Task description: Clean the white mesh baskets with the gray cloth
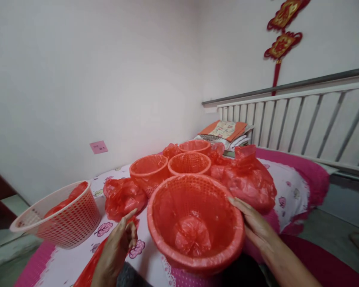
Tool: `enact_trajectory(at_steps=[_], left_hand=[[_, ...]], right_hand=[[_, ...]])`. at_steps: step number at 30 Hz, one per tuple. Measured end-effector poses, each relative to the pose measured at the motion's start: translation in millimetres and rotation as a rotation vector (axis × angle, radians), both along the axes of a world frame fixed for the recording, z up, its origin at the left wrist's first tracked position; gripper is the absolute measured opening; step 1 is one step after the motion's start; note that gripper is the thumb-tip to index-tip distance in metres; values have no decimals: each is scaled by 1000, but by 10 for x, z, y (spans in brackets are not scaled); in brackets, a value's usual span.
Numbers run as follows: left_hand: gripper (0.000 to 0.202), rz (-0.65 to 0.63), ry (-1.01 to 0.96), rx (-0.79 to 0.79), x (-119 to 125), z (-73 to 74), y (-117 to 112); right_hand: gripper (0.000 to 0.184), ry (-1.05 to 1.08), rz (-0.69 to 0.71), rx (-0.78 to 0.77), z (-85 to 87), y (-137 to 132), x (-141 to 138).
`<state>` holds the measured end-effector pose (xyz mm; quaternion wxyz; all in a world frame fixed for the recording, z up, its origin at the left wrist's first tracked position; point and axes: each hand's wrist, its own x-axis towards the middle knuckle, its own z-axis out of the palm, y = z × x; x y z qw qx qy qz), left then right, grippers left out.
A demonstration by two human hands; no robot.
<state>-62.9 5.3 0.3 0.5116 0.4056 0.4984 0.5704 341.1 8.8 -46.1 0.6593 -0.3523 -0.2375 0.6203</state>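
Observation:
A red mesh basket (167, 215) lined with a red plastic bag stands nearest me on the flowered cloth. My right hand (254, 225) lies flat against its right side, fingers stretched out along the rim. My left hand (119, 239) is to the left of the basket, fingers curled around a red plastic bag (89, 269) that trails down toward me. A bunched piece of red plastic (193, 235) sits in the basket's bottom.
Three more lined red baskets (189, 162) stand behind, with loose red bags (122, 195) and a heap of bags (248, 177) around them. A white mesh basket (62, 221) with a red bag tilts at the left. Folded cloths (224, 131) and a railing (302, 115) lie behind.

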Motion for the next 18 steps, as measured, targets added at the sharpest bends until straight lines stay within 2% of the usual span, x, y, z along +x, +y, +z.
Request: enact_trajectory(at_steps=[4, 7, 10, 13, 18], left_hand=[[85, -37, 29, 22, -41, -89, 20], [86, -80, 54, 5, -115, -159, 23], [89, -93, 73, -23, -183, -200, 19], [90, -44, 77, -27, -214, -204, -3], [87, -2, 107, -30, -209, -184, -48]], right_hand=[[32, 57, -235, -86, -75, 4, 555], [30, 34, -369, -54, -116, 42, 842], [25, 13, -430, -55, -187, 104, 1070], [23, 39, -458, -95, -312, 190, 1261], [20, 22, -492, -64, -505, 355, 1407]])
